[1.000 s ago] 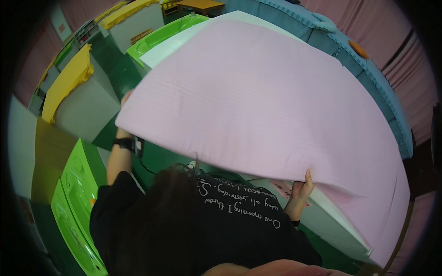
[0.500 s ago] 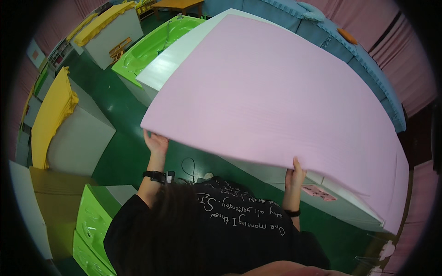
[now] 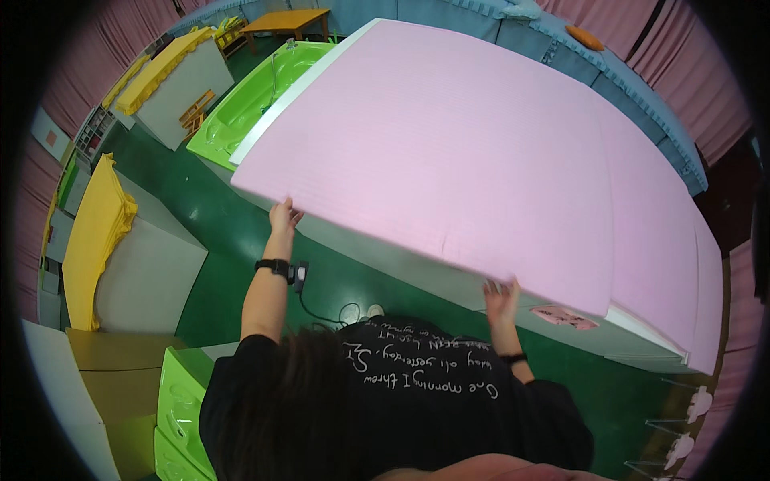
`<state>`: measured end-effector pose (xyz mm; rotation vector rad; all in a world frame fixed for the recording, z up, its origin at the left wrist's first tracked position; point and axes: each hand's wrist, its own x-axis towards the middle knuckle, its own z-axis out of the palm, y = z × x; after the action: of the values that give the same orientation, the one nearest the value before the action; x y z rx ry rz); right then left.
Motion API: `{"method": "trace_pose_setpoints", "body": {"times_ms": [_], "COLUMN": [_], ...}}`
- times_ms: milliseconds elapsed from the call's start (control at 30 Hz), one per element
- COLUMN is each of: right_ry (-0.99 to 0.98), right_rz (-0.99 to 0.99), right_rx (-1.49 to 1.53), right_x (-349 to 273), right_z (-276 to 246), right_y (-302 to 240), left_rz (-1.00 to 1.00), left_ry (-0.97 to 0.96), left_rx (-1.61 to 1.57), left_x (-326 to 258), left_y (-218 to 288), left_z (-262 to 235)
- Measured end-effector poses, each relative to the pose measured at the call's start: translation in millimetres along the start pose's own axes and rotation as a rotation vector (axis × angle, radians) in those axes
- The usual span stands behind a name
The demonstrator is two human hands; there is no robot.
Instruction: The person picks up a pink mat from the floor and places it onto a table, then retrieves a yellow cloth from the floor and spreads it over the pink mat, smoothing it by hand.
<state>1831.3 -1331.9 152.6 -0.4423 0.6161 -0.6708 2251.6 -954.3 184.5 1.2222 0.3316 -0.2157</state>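
Observation:
A large pink mattress [image 3: 433, 136] lies across a long white cabinet-like base [image 3: 385, 248], with further pink sections along its right end. My left hand [image 3: 284, 218] grips the near edge close to its left corner, some fingers curled at the lower side. At the same edge, farther right, my right hand [image 3: 502, 303] has its fingers stretched up and spread, the tips touching the edge. Whether any fingertip reaches underneath is hidden. The left wrist wears a dark band with a small device [image 3: 300, 276] and a cable; the right wrist has a dark band.
A bright green tub [image 3: 241, 120] adjoins the base's far left end. Yellow-covered grey units [image 3: 152, 264] stand to the left, and another green basin [image 3: 180, 409] is at lower left. Blue padded seating [image 3: 513, 48] lines the back. White hooks [image 3: 682, 449] show at lower right.
The mattress's near edge has come down onto the base, and it now covers more of the white top on the left. My left hand has shifted right along the edge; my right hand's fingers have spread.

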Motion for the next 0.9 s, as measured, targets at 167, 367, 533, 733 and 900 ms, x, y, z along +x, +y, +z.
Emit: {"method": "trace_pose_setpoints", "body": {"times_ms": [167, 367, 533, 733, 900], "right_ry": [0.402, 0.749, 0.681, 0.758, 0.789], "right_rz": [-0.545, -0.68, -0.789, -0.682, -0.657], "right_rx": [-0.312, -0.459, -0.584, -0.552, -0.537], "right_x": [-39, -8, 19, 32, 65], "right_z": [-42, -23, -52, -27, -27], "right_y": [-85, -99, -53, -11, -7], "left_rz": [0.027, 0.086, 0.103, 0.112, 0.033], "left_ry": [0.089, 0.209, 0.25, 0.292, 0.051], "left_rx": [0.045, 0.003, 0.033, 0.16, 0.084], "left_x": [-19, -23, 23, 84, 184], "left_y": [-13, -16, -9, 20, 3], "left_z": [-39, -60, -70, -42, -47]}}
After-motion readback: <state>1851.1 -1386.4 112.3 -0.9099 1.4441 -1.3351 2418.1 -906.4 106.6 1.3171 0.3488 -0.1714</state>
